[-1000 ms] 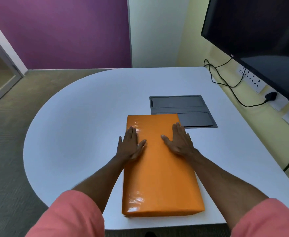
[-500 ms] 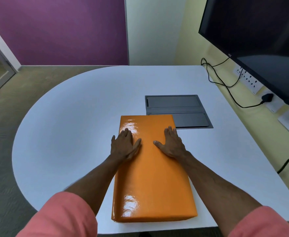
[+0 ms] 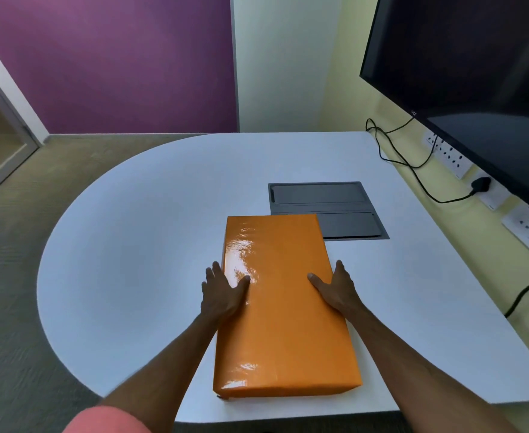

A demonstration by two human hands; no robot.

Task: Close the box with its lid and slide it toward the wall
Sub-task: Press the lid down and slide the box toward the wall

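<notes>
A long orange box point(image 3: 282, 310) wrapped in glossy paper lies closed on the white table point(image 3: 132, 260), its lid seated flush on top. My left hand point(image 3: 222, 295) clasps the box's left long edge, thumb on the lid and fingers down the side. My right hand point(image 3: 335, 289) clasps the right long edge the same way. The box's far end overlaps the front of a dark recessed panel point(image 3: 325, 204).
A yellow wall point(image 3: 463, 254) with sockets and black cables point(image 3: 413, 164) runs along the table's right side, under a large dark screen point(image 3: 475, 73). The table's near edge is just behind the box's near end. Carpet lies to the left.
Both hands have slid outward from flat on the lid to the box's two long edges. The box appears to have stayed in place.
</notes>
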